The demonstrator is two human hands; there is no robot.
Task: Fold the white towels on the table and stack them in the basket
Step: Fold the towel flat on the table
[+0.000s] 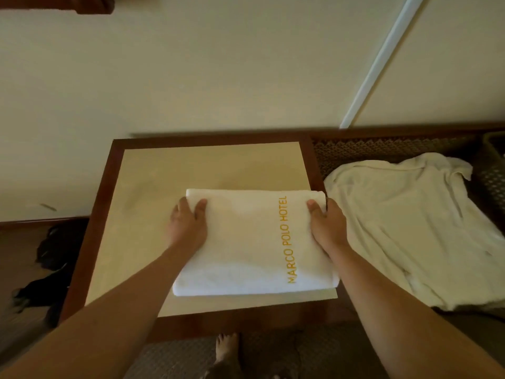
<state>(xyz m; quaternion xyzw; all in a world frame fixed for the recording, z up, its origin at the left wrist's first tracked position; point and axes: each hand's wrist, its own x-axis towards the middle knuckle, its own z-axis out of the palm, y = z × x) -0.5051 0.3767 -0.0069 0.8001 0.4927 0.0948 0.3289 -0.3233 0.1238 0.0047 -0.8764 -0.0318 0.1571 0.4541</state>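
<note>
Both hands hold the folded white terry towel with gold lettering (pixel 254 242) at its far corners: the left hand (pixel 187 225) lies along the left edge with its thumb on top and fingers tucked round the side, and the right hand (pixel 326 228) grips the right edge the same way, thumb over, fingers curled under. That towel sits flat on the square beige table with a dark wooden frame (pixel 164 187), toward its near right part, a neat rectangle between the two hands. The folding of this piece looks finished, so the step in hand seems to be lifting it for stacking. Next it would need raising level, both sides together, so the layers do not slide open, then carrying to the dark woven basket (pixel 494 149), only an edge of which shows at the far right. A second, rumpled white towel (pixel 410 228) lies spread just right of the table, still unfolded.
</note>
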